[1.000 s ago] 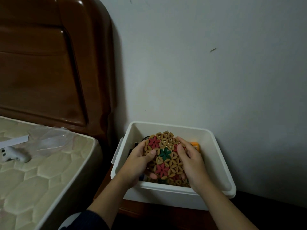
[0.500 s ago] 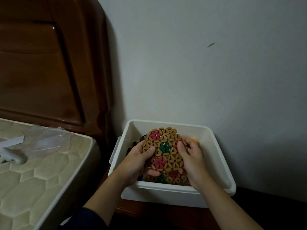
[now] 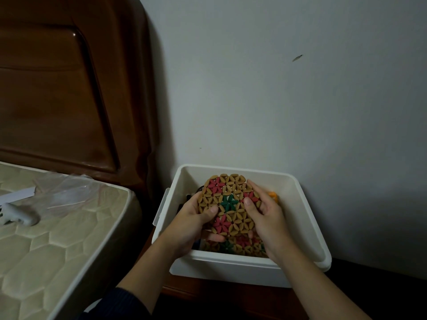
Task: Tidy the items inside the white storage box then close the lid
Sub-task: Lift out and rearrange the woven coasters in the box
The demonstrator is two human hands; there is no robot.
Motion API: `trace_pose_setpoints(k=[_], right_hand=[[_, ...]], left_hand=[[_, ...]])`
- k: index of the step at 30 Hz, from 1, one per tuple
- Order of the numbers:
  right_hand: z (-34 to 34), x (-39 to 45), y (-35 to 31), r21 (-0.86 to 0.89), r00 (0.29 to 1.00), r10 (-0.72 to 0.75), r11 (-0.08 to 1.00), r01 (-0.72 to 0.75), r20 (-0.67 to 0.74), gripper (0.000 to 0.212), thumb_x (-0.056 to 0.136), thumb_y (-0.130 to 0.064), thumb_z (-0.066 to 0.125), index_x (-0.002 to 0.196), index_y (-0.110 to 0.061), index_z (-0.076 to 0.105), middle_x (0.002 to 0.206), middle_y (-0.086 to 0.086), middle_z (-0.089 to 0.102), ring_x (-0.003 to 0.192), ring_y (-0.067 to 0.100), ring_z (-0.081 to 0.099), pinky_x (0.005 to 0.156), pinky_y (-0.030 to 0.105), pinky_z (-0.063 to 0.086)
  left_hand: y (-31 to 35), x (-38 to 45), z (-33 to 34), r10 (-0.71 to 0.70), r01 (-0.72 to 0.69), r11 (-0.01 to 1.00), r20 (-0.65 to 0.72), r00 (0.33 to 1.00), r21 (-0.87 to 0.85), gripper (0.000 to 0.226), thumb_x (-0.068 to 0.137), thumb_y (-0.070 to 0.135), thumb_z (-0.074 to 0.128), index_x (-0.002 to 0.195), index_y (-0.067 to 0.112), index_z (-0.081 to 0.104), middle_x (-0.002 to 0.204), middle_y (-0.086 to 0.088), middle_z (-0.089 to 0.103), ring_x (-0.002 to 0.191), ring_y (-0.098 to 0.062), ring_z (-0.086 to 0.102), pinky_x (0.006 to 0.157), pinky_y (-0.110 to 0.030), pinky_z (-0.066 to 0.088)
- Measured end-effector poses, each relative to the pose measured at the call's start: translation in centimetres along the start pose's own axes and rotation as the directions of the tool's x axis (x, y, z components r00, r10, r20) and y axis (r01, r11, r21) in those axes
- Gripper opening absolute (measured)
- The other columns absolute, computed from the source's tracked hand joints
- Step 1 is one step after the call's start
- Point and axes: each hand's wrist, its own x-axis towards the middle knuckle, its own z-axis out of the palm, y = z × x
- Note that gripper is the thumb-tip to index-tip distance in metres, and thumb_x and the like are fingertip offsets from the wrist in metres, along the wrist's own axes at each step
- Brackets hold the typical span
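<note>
The white storage box (image 3: 302, 218) stands open on a dark wooden stand against the wall. Inside it I hold a round beaded mat (image 3: 227, 199) of tan, red and green flower shapes, tilted upright. My left hand (image 3: 194, 224) grips its left edge with the thumb on the front. My right hand (image 3: 265, 218) grips its right edge. A second mat of the same pattern (image 3: 233, 247) lies beneath in the box. An orange item (image 3: 272, 195) shows behind my right hand, and dark items sit at the box's left. No lid is in view.
A bed with a quilted mattress (image 3: 57, 245) and a wooden headboard (image 3: 69, 88) fills the left. On the mattress lie a clear plastic bag (image 3: 64, 192), a white paper strip (image 3: 18, 195) and a small white object (image 3: 16, 214). A grey wall stands behind.
Both hands have lifted the beaded mat and tilted it more upright, so the second mat beneath it now shows.
</note>
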Motion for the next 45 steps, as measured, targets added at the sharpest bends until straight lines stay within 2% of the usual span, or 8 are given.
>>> trace_pose_setpoints(k=[8, 12, 18, 21, 25, 31, 38, 45], right_hand=[[-0.2, -0.2, 0.0, 0.039, 0.998, 0.064, 0.997, -0.064, 0.010, 0.049, 0.101, -0.028, 0.070, 0.144, -0.048, 0.058, 0.130, -0.007, 0.075, 0.117, 0.017, 0.073, 0.091, 0.062, 0.061], [0.0, -0.3, -0.4, 0.020, 0.998, 0.058, 0.998, -0.057, -0.029, 0.039, 0.106, -0.032, 0.062, 0.142, -0.046, 0.061, 0.130, -0.012, 0.073, 0.116, 0.012, 0.072, 0.061, 0.033, 0.063], [-1.0, 0.1, -1.4, -0.104, 0.998, 0.049, 0.993, -0.053, -0.044, 0.041, 0.108, -0.032, 0.057, 0.147, -0.042, 0.055, 0.128, -0.016, 0.068, 0.100, 0.009, 0.075, 0.056, 0.033, 0.061], [-2.8, 1.7, -1.8, -0.260, 0.978, 0.042, 0.961, -0.095, -0.204, 0.031, 0.109, -0.028, 0.052, 0.140, -0.035, 0.055, 0.122, -0.006, 0.069, 0.090, 0.018, 0.074, 0.066, 0.039, 0.064], [-4.1, 2.3, 0.3, -0.761, 0.962, 0.260, 0.607, -0.227, -0.079, 0.028, 0.098, -0.039, 0.069, 0.123, -0.027, 0.066, 0.113, -0.009, 0.067, 0.107, 0.015, 0.066, 0.096, 0.039, 0.057], [-2.7, 1.9, 2.7, -0.922, 0.826, 0.560, 0.351, -0.166, 0.065, 0.069, 0.077, -0.069, 0.079, 0.123, -0.019, 0.067, 0.122, -0.002, 0.067, 0.114, 0.017, 0.063, 0.097, 0.032, 0.053], [-2.4, 1.9, 2.6, -0.928, 0.793, 0.578, 0.371, -0.041, 0.195, 0.028, 0.083, -0.045, 0.084, 0.078, -0.029, 0.062, 0.083, -0.009, 0.062, 0.086, 0.011, 0.059, 0.083, 0.028, 0.050], [-2.8, 1.0, 0.9, -0.761, 0.837, 0.486, 0.633, -0.139, 0.251, 0.012, 0.099, -0.031, 0.071, 0.097, -0.021, 0.065, 0.095, -0.002, 0.072, 0.092, 0.018, 0.069, 0.082, 0.033, 0.055]], left_hand=[[0.2, -0.1, -0.1, -0.005, 0.005, 0.999, -0.011, 1.000, -0.032, 0.036, 0.108, 0.016, 0.053, 0.141, 0.030, 0.053, 0.130, -0.010, 0.073, 0.114, -0.039, 0.072, 0.064, -0.045, 0.067], [0.3, -0.2, 0.2, 0.000, -0.001, 1.000, -0.037, 0.999, -0.011, 0.035, 0.109, 0.014, 0.051, 0.139, 0.030, 0.054, 0.128, -0.007, 0.074, 0.113, -0.037, 0.073, 0.068, -0.048, 0.067], [0.6, -0.3, 0.8, 0.055, -0.055, 0.999, -0.147, 0.988, 0.004, 0.030, 0.109, 0.013, 0.052, 0.134, 0.028, 0.057, 0.128, -0.010, 0.073, 0.109, -0.034, 0.075, 0.066, -0.047, 0.067], [0.7, 0.3, 0.9, 0.145, -0.143, 0.989, -0.314, 0.938, 0.031, 0.024, 0.109, 0.014, 0.052, 0.124, 0.031, 0.060, 0.126, -0.009, 0.071, 0.101, -0.031, 0.077, 0.064, -0.046, 0.066], [0.1, 1.1, 0.9, 0.237, -0.205, 0.971, -0.400, 0.885, 0.122, 0.023, 0.109, 0.016, 0.050, 0.122, 0.034, 0.058, 0.123, -0.002, 0.070, 0.098, -0.024, 0.078, 0.058, -0.037, 0.065], [-0.4, 1.3, 0.6, 0.254, -0.212, 0.966, -0.398, 0.882, 0.147, 0.026, 0.110, 0.017, 0.050, 0.127, 0.034, 0.057, 0.124, -0.001, 0.070, 0.098, -0.022, 0.078, 0.062, -0.043, 0.066], [-0.2, 1.2, 0.8, 0.237, -0.199, 0.971, -0.407, 0.882, 0.133, 0.025, 0.110, 0.017, 0.049, 0.125, 0.035, 0.057, 0.124, -0.001, 0.070, 0.098, -0.022, 0.078, 0.061, -0.039, 0.066], [-0.2, 0.9, 0.6, 0.263, -0.219, 0.965, -0.464, 0.846, 0.148, 0.030, 0.110, 0.018, 0.049, 0.135, 0.034, 0.053, 0.124, 0.003, 0.068, 0.096, -0.018, 0.078, 0.063, -0.039, 0.066]])
